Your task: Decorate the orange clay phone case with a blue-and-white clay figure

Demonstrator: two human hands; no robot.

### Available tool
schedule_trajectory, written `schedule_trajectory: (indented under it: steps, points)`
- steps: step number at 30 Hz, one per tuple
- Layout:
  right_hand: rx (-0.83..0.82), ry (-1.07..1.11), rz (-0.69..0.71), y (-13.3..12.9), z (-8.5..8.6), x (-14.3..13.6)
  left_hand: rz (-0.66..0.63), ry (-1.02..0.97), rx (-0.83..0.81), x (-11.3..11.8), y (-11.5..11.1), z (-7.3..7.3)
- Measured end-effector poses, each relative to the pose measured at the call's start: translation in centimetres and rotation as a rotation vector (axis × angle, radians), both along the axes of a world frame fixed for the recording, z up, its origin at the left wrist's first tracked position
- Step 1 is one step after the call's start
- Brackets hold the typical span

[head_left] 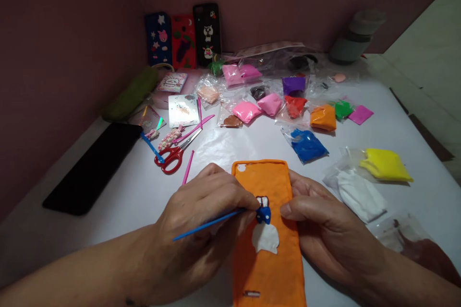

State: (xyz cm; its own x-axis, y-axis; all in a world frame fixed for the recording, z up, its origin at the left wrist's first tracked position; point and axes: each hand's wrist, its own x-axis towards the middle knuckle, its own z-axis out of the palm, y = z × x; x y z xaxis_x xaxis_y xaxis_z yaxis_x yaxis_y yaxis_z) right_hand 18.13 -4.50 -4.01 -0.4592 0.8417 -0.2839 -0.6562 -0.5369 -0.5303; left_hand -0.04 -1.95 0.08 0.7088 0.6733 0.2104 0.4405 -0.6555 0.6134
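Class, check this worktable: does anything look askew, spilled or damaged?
Nothing looks plainly spilled or damaged. One oddity: on the orange case, the white shape, its two points downward, sits below the blue part, so the figure seems upside down from here.

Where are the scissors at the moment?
In the head view, the scissors lie left of centre on the table, beyond the left hand, between a black slab and a pink stick, a blue stick overlapping their handles.

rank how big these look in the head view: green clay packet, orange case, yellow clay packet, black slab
Largest to smallest:
orange case, cut off by the bottom edge
black slab
yellow clay packet
green clay packet
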Motion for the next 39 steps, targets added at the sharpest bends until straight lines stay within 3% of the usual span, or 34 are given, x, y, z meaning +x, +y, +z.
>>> schedule_trajectory:
  steps: [39]
  points:
    - [-0.013,0.009,-0.009,0.06,-0.14,0.07,-0.024,-0.048,-0.021,-0.22,-0.16,-0.3]
